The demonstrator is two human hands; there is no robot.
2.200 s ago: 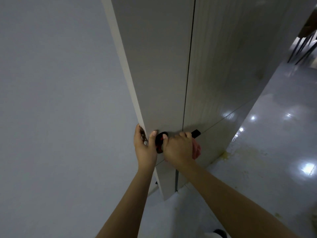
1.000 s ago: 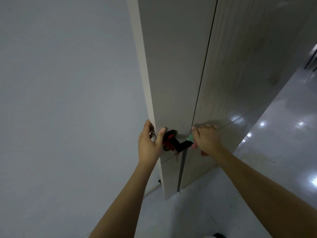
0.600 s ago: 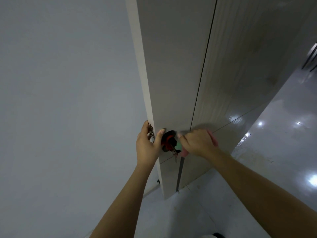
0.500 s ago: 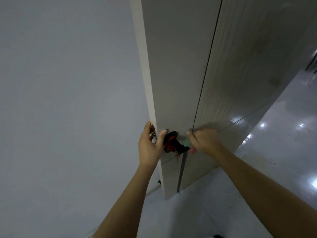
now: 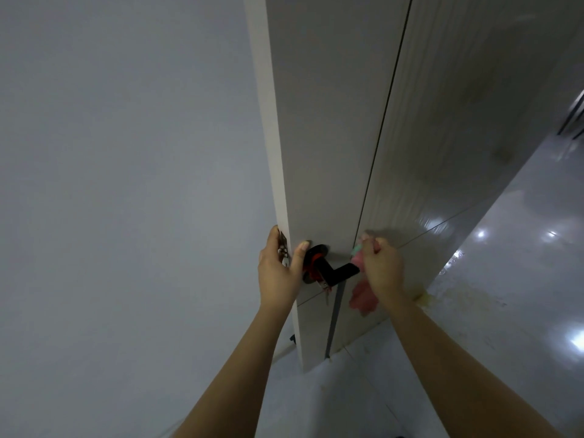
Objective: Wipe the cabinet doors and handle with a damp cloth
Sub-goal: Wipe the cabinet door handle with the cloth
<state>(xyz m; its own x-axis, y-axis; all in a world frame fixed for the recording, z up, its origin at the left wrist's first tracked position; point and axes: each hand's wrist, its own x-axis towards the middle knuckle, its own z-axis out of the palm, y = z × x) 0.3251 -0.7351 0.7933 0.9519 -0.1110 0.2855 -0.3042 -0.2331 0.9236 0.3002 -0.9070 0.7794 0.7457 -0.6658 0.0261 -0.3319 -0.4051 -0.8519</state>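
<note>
A tall pale grey door [image 5: 325, 137] stands ajar in front of me, edge-on at its left side. A black lever handle [image 5: 331, 270] on a round black and red base sticks out low on it, with a key hanging below. My left hand [image 5: 279, 273] grips the door's edge at the latch plate, thumb on the door face beside the handle's base. My right hand [image 5: 380, 267] holds a pink cloth [image 5: 363, 298] at the tip of the lever; the cloth hangs below the hand.
A plain grey wall [image 5: 126, 184] fills the left. A grey panelled wall [image 5: 474, 121] runs right of the door. The glossy tiled floor [image 5: 521, 279] at the right reflects lights and has a yellowish stain near the wall's foot.
My right hand has slid the cloth back and forth along the lever and is now at its tip, with more cloth hanging loose. My left hand has kept its grip on the door edge.
</note>
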